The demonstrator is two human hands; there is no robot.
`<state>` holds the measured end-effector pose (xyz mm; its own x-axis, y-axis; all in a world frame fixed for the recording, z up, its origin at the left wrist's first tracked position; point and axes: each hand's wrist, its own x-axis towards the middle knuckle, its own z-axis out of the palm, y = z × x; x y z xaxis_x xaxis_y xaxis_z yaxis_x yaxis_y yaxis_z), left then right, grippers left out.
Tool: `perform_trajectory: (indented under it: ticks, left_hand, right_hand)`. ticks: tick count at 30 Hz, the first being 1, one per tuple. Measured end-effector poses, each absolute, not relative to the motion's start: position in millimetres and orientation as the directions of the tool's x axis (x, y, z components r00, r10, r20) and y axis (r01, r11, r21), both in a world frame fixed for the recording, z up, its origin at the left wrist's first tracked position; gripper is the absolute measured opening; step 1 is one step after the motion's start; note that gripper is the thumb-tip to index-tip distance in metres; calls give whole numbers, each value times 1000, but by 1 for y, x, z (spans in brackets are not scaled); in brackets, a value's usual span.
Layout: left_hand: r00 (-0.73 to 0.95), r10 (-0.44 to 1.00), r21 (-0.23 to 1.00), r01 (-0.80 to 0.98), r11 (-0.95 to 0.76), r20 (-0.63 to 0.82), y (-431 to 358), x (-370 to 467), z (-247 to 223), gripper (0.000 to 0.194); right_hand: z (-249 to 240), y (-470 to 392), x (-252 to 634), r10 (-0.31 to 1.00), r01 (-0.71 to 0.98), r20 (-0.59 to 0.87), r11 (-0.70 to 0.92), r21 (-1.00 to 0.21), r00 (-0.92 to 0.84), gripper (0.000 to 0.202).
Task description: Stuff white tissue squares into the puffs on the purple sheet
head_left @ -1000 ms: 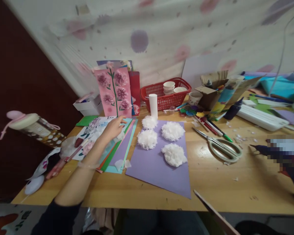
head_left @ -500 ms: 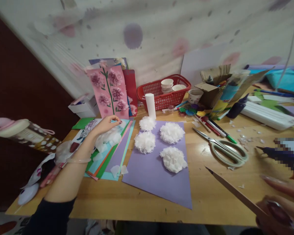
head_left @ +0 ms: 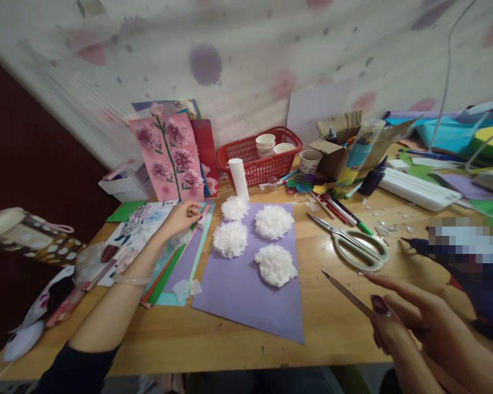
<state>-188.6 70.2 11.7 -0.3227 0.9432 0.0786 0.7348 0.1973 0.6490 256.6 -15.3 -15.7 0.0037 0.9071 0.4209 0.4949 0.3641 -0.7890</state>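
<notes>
My left hand [head_left: 184, 216] is over the stack of coloured paper [head_left: 175, 273], its fingers pinched together. A small pale piece of tissue paper [head_left: 202, 220] shows at the fingertips. Between thumb and fingers, my right hand [head_left: 423, 323] grips slim pointed tweezers [head_left: 345, 293], whose dark tip points left. In front of me lies a purple sheet [head_left: 246, 298] with fluffy white paper flowers: one at lower right [head_left: 276, 265], one at upper right [head_left: 273, 221], and two at left [head_left: 230, 239] close together. A white paper tube [head_left: 239, 179] stands behind them.
Scissors [head_left: 353, 241] lie right of the sheet, near markers [head_left: 345, 210]. A dark blue glue gun [head_left: 435, 257], partly blurred out, is beside my right hand. Behind are a red basket [head_left: 267, 169] with cups and a pink flower picture [head_left: 170, 156]. A bottle [head_left: 28, 235] lies left.
My right hand has come in from the right edge with the tweezers, closer to the purple sheet. My left hand has dropped slightly over the paper stack. The view has shifted right.
</notes>
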Motion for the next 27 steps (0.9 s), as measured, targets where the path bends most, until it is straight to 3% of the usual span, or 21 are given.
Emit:
perform_trajectory:
  ticks: [4,12,19,27]
  left_hand:
    - [-357,928,615,757,220,107,63,-187,17,30]
    - [-422,901,546,780,305,100,53,-180,-1,19]
    - [-461,882,697,663,271,96,51,-177,13,17]
    - [-493,864,846,502,182,106,18,-151,43,25]
  right_hand:
    - [-6,-18,255,930,595,368,295,-748,1,39]
    - [-8,-13,254,876,590,473,435,-680,-100,32]
    - [-9,-16,242,904,448,426,367,-815,34,25]
    - [-27,-3,233,913,245,407,390,-887,19,27]
